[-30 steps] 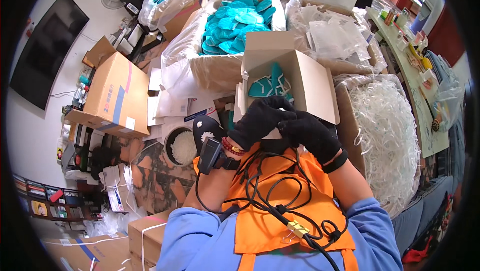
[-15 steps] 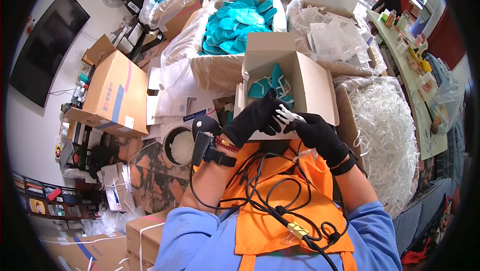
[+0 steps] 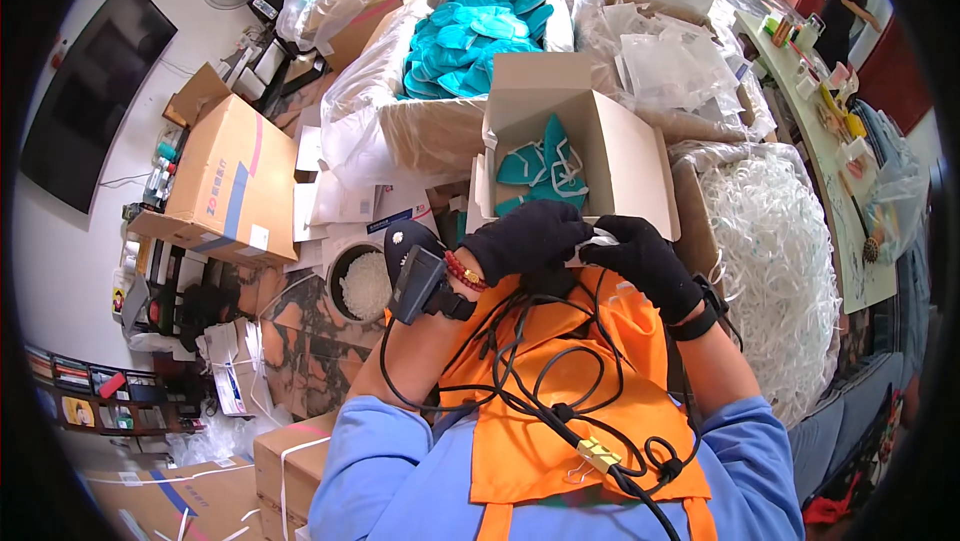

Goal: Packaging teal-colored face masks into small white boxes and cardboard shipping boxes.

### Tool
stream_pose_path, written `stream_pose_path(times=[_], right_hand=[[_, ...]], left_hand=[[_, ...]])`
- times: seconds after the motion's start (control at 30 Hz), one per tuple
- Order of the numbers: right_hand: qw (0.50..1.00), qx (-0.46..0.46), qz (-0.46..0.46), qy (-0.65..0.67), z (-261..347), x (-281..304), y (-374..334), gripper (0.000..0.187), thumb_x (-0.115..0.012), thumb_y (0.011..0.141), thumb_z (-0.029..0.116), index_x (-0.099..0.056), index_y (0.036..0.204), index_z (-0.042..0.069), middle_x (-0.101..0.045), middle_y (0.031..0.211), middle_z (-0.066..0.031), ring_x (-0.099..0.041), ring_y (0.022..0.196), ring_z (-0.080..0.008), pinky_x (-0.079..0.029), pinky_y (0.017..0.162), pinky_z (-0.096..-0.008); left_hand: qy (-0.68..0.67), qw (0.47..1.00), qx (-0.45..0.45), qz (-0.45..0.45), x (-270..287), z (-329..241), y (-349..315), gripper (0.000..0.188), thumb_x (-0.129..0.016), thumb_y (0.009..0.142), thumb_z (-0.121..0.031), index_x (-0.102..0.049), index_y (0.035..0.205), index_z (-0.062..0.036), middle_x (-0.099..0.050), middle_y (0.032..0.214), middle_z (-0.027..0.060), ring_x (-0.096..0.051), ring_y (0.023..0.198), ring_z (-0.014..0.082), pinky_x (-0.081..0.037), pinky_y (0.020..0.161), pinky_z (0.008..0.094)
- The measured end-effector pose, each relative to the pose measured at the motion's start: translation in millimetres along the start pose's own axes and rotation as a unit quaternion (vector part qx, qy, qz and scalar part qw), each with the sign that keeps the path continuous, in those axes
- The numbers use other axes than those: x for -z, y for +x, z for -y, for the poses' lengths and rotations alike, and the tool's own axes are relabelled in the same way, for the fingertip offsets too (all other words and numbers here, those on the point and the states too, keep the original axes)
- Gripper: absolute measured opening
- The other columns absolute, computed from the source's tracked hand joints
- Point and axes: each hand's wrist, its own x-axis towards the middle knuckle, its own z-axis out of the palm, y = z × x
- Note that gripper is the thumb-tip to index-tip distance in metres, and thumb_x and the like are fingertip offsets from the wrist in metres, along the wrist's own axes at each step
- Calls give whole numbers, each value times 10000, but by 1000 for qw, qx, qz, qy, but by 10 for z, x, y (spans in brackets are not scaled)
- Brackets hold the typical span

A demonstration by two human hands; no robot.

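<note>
Both my hands wear black gloves and meet just over the near edge of an open carton [image 3: 630, 156]. A small white bundle [image 3: 602, 239], which looks like elastic straps, shows between them. My right hand [image 3: 642, 266] is closed on it, fingers bent inward. My left hand [image 3: 525, 239] is closed too, its fingertips pinching at the bundle's left side; the tips are partly hidden. Inside the carton lie a few teal face masks [image 3: 548, 166] with white straps, just beyond my hands.
A lined box of loose white straps [image 3: 765, 261] stands at my right. Ahead are a box of teal mask pieces [image 3: 475, 36] and one of clear plastic bags [image 3: 670, 71]. On the left are a bowl of small white bits [image 3: 362, 286] and a cardboard box [image 3: 230, 181]. Black cables [image 3: 540, 381] cross my apron.
My left hand has lowered and turned flatter, closing up to the right hand. Less of the white bundle shows, and the masks in the carton are less covered.
</note>
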Motion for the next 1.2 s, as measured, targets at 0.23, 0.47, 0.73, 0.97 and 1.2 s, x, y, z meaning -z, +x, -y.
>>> stream_pose_path(times=[0.23,0.47,0.73,0.97,1.2], right_hand=[[994,-40,-9,105,90,-38,-39,319,-642,891,281,-652,1033,-5,-637,825,-17,-555,737,-73,-453,660,-226],[987,-86,-17,131,97,-42,-49,283,-571,919,364,-643,914,90,-487,655,70,-403,552,-12,-304,487,-178],[976,-124,-35,175,97,-75,-44,336,-615,897,336,-645,1043,35,-586,761,27,-480,616,-38,-394,540,-182],[981,-74,-72,165,101,-72,-86,316,-571,918,371,-653,953,67,-553,736,42,-441,577,-25,-346,496,-182],[989,-108,2,103,10,-1,-91,306,-606,911,333,-677,1011,53,-546,693,56,-458,604,-21,-370,530,-182]], left_hand=[[-32,999,34,-18,-73,57,-2,255,-584,843,-133,-594,1056,6,-612,916,155,-620,820,288,-502,691,348],[197,957,-155,-144,-133,58,-17,380,-649,754,-71,-569,1118,5,-603,913,161,-609,837,326,-497,688,383],[128,966,-135,-179,-314,229,13,244,-547,934,-267,-603,977,-34,-561,713,49,-574,669,145,-466,593,278],[-113,990,3,-81,-214,-18,-13,239,-530,946,-269,-601,949,-41,-571,782,66,-552,701,127,-459,610,270],[308,931,-140,-137,-301,97,-26,363,-691,692,-130,-571,1007,5,-567,892,149,-596,835,320,-501,665,384]])
